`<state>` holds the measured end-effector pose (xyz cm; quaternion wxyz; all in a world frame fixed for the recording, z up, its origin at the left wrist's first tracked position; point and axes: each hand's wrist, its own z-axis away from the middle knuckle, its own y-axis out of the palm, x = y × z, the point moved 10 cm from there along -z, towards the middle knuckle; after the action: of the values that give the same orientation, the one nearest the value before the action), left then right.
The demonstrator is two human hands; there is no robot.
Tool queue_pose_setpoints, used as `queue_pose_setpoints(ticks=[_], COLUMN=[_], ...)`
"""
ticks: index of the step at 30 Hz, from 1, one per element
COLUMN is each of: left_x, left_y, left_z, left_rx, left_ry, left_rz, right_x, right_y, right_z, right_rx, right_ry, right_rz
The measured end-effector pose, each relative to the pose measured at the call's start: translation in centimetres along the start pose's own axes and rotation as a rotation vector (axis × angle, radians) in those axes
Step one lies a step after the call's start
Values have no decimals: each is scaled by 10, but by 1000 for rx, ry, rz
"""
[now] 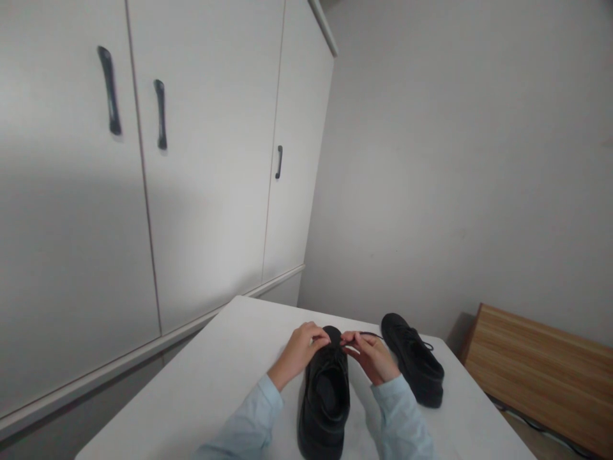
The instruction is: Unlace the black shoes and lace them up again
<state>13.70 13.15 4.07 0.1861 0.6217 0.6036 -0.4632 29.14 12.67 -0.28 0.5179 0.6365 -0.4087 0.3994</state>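
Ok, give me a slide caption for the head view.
Left hand and right hand at the laces of a black shoe, another shoe to the right, on a white table.

Black, white and pale blue, with one streak of honey brown.
With the view as a clock face, the near shoe [324, 431] at 6 is plain black, its inside a shade greyer; its lace [370, 334] is black too. The other shoe [416, 364], between 4 and 5, is the same black. Under them the tabletop [253, 345] is unpatterned white. The left sleeve [253, 412], at 7, and right sleeve [402, 415], at 5, are pale blue. From 8 to 11 the cupboard doors [211, 160] are greyish white, their handles [110, 89] dark. The wall [454, 140] at 2 is flat grey. Near 4, a wooden panel [541, 364] shows brown streaked grain.
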Motion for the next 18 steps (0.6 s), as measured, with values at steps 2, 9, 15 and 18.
queue_pose_setpoints(ticks=[2, 9, 15, 18], left_x=[11, 28, 28, 32], left_y=[-3, 36, 40, 35], left_z=[-1, 3, 5, 3], left_rx=[-35, 33, -34, -70], left_ry=[-55, -308, -347, -325], left_rz=[77, 888, 1117, 1102], right_x=[0, 5, 9, 8], right_y=[1, 8, 15, 14], right_z=[0, 1, 3, 5], right_rx=[24, 44, 66, 92], right_ry=[17, -2, 6, 37], right_rz=[-50, -204, -225, -199])
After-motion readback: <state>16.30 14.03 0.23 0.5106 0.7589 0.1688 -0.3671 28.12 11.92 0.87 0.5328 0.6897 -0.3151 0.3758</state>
